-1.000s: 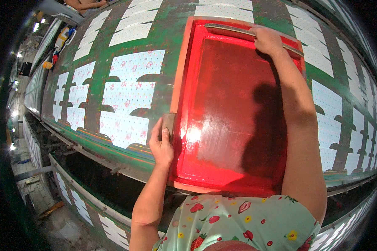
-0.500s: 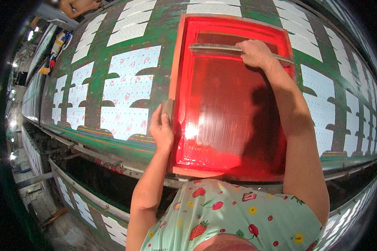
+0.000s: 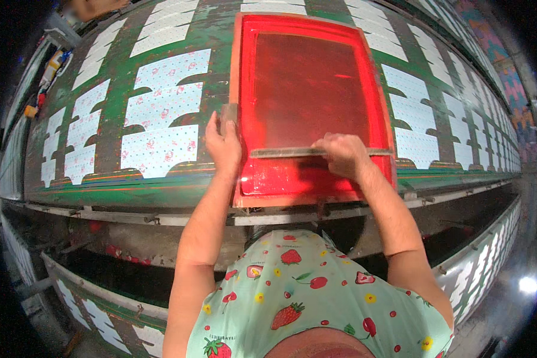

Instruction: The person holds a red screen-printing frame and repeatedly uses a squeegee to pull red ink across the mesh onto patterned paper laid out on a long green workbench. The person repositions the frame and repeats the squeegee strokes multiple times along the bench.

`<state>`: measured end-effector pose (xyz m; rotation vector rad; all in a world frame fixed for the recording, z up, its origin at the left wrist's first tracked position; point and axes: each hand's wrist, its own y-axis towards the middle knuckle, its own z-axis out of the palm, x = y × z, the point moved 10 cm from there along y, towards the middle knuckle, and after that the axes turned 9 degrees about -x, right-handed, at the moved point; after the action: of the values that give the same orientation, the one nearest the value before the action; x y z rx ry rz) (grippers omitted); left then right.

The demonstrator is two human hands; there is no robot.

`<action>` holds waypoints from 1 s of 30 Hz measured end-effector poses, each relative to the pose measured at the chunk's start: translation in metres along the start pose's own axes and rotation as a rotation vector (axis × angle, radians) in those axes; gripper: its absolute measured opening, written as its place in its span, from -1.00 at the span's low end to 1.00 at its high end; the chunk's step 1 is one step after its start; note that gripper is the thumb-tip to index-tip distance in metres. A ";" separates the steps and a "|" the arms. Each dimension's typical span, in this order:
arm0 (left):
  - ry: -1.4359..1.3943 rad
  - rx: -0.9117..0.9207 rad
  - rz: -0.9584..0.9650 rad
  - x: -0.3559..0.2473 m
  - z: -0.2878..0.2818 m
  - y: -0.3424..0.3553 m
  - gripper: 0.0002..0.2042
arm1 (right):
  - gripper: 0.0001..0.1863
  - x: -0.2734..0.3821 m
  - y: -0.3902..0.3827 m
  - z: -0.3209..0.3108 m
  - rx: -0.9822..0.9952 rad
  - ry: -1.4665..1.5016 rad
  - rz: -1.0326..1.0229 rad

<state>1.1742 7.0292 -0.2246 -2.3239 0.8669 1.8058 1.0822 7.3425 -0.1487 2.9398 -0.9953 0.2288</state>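
Note:
A screen frame [image 3: 307,83] with an orange rim and wet red ink lies on a long green table [image 3: 101,194]. My left hand [image 3: 224,143] is closed on a brownish block [image 3: 229,114] at the frame's left side. My right hand [image 3: 343,152] grips a long, flat squeegee [image 3: 280,153] that lies crosswise over the lower part of the screen, with red ink above and below it. White cut pieces with small printed patterns [image 3: 160,150] lie in columns on the table to the left of the frame, and more [image 3: 409,107] to its right.
A metal rail [image 3: 131,216] runs along the table's near edge, above a dark gap. Another slanted board with white pieces [image 3: 101,316] stands behind me. Small bottles and items [image 3: 52,64] sit at the far left end, near part of another person [image 3: 83,12] at the top left.
My right hand has drawn the squeegee from the top of the screen down toward me to its lower part. My left hand still holds the block; the view has shifted.

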 end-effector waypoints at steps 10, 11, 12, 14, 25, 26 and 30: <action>0.107 0.057 -0.039 0.003 0.010 0.004 -0.22 | -0.55 0.062 -0.099 -0.006 -0.273 0.084 -0.048; 0.148 0.080 -0.060 0.005 0.012 0.003 -0.22 | -0.51 0.064 -0.104 -0.005 -0.282 0.123 -0.050; 0.192 0.100 -0.090 0.007 0.012 0.003 -0.22 | -0.47 0.067 -0.109 -0.006 -0.298 0.162 -0.060; 0.253 0.081 -0.074 0.003 0.010 0.003 -0.23 | -0.36 0.065 -0.118 -0.007 -0.314 0.210 -0.060; 0.256 0.060 -0.112 0.010 0.008 0.005 -0.46 | -0.68 -0.106 -0.191 -0.044 -0.612 0.353 0.164; 0.254 0.052 -0.106 0.012 0.007 0.006 -0.47 | -0.69 -0.128 -0.201 -0.042 -0.641 0.347 0.224; 0.223 0.031 -0.121 0.013 0.006 0.006 -0.49 | -0.57 -0.197 -0.218 -0.024 -0.670 0.369 0.437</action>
<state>1.1683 7.0213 -0.2362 -2.5322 0.7525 1.4985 1.0565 7.6366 -0.1501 1.9809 -1.3147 0.3473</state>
